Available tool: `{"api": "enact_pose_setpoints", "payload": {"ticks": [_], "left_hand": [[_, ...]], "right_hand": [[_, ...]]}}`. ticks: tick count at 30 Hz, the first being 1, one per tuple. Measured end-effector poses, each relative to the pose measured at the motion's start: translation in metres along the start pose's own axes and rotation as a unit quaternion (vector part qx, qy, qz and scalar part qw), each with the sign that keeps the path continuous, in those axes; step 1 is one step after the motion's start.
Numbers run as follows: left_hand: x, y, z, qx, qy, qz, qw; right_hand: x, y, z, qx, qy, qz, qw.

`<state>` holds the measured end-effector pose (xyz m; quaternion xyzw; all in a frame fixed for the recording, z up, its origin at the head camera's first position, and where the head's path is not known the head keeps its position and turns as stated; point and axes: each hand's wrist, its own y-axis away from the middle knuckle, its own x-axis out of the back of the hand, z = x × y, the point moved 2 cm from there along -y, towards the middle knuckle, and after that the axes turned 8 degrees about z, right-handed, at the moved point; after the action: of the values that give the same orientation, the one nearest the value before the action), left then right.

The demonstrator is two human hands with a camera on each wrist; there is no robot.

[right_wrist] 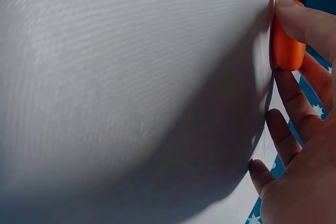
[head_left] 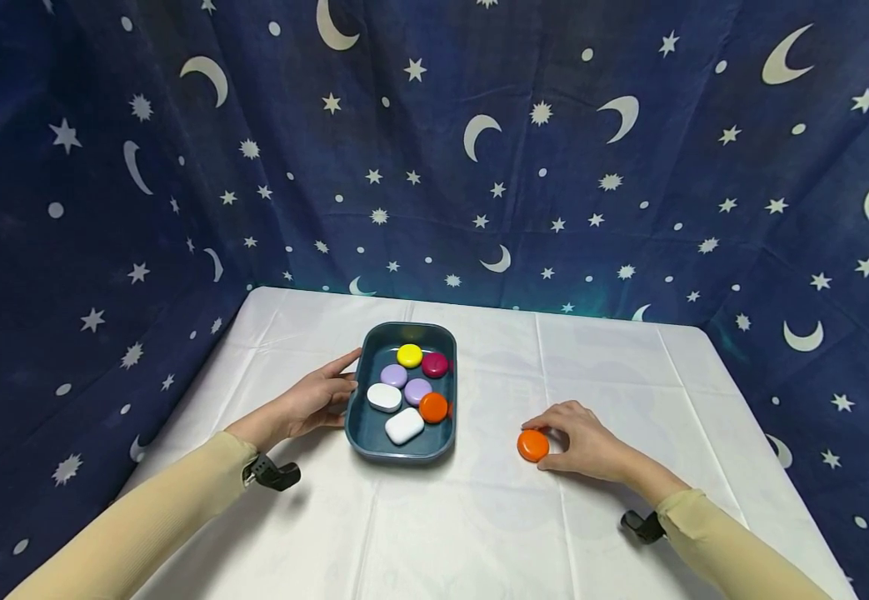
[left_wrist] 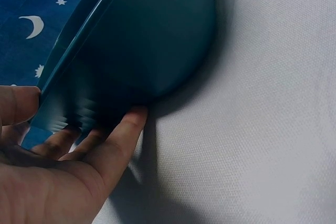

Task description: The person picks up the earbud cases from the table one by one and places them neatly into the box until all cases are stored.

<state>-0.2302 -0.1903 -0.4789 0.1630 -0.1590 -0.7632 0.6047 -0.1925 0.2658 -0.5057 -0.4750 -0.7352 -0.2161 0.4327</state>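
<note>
A dark teal rectangular dish stands left of the table's middle. Inside lie several glossy rounded pieces: a yellow one, a dark red one, two lilac ones, two white ones and an orange one. My left hand holds the dish by its left side; in the left wrist view one fingertip is at the rim and the others lie against the lower wall. To the right of the dish, my right hand pinches another smooth orange disc between thumb and finger, close over the tabletop.
A white cloth with fold creases covers the table. Dark blue curtains with moons and stars hang behind it and along both sides. Each wrist bears a small black camera mount.
</note>
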Motion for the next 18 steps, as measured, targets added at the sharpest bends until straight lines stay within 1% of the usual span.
{"api": "enact_pose_setpoints", "payload": {"ticks": [3,6,12,14,18], "left_hand": [[0.0,0.0,0.0,0.0,-0.001,0.0,1.0],[-0.001,-0.001,0.0,0.001,0.0,0.001,1.0],[-0.001,-0.001,0.0,-0.002,0.002,0.0,1.0],[0.0,-0.001,-0.001,-0.002,0.002,0.002,1.0],[-0.001,0.0,-0.001,-0.003,0.001,0.003,1.0]], "right_hand": [[0.002,-0.004,-0.004,-0.01,-0.017,0.001,0.9998],[0.008,-0.015,-0.015,-0.005,-0.03,0.012,0.9995],[0.02,-0.044,-0.047,0.017,-0.049,0.042,0.9978],[0.02,-0.054,-0.06,0.022,-0.053,0.044,0.9974],[0.016,-0.074,-0.086,0.036,-0.053,0.034,0.9974]]}}
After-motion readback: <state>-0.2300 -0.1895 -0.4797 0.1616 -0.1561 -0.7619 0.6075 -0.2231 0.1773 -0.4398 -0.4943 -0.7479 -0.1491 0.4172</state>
